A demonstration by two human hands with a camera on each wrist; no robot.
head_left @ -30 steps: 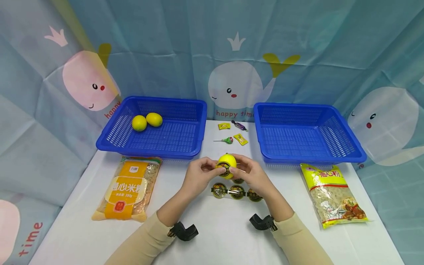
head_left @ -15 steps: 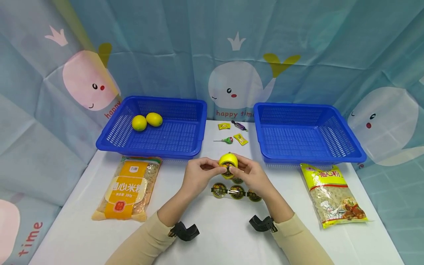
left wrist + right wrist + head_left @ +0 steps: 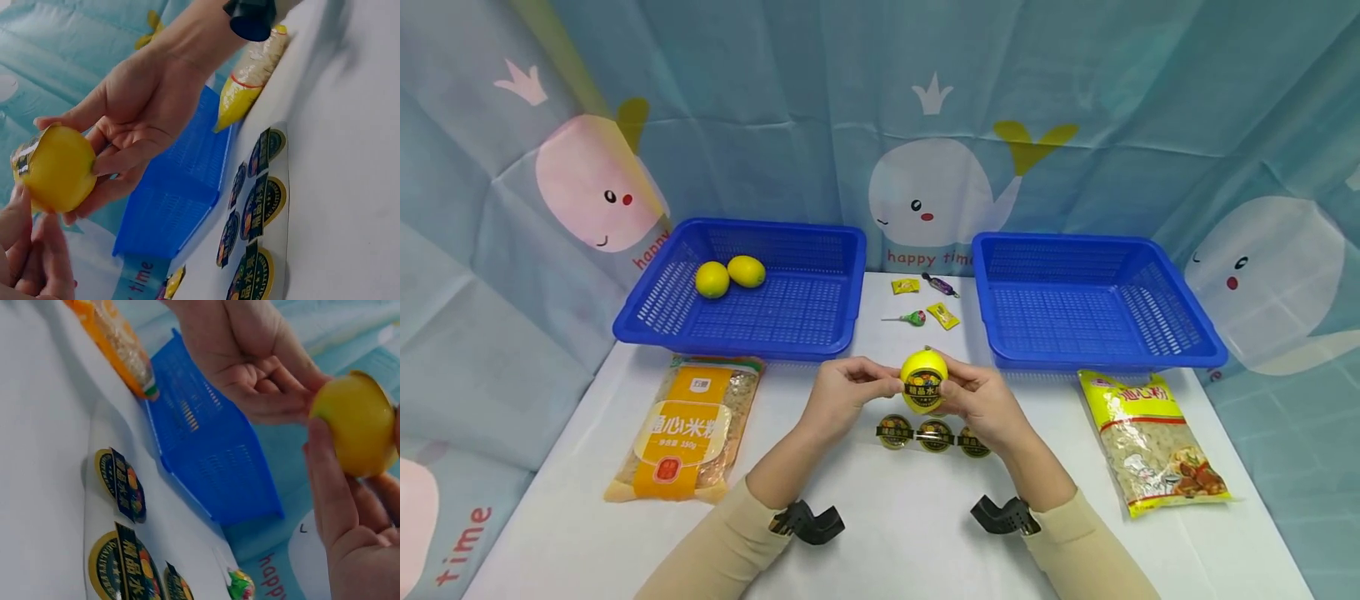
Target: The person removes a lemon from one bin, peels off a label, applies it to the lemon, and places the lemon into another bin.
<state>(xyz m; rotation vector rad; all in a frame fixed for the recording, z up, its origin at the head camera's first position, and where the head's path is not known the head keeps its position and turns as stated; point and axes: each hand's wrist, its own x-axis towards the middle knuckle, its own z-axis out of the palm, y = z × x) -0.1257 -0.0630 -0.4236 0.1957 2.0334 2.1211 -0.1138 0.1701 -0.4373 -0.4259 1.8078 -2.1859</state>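
Note:
A yellow lemon [image 3: 923,362] with a round black-and-gold sticker [image 3: 922,390] on its front is raised between both hands over the table. My right hand [image 3: 981,400] holds it from the right, thumb at the sticker's edge and fingers curled behind. From the other side my left hand [image 3: 842,396] pinches the lemon, its thumb tip at the lemon's left edge. In the left wrist view the left fingers [image 3: 47,244] meet the lemon's lower side beside the sticker. Below the hands lies a clear sheet with several matching stickers [image 3: 895,432].
A blue basket [image 3: 760,346] at the left holds two lemons [image 3: 730,275]. Another blue basket [image 3: 1105,360] stands at the right. Between them lie wrapped candies [image 3: 942,315] and a lollipop [image 3: 916,317]. Bags of pasta flank the sheet, an orange one [image 3: 688,429] and a yellow one [image 3: 1153,442].
The lemon has moved slightly right, and its sticker now faces the head camera more fully. My left thumb has drawn back from the sticker to the lemon's left edge.

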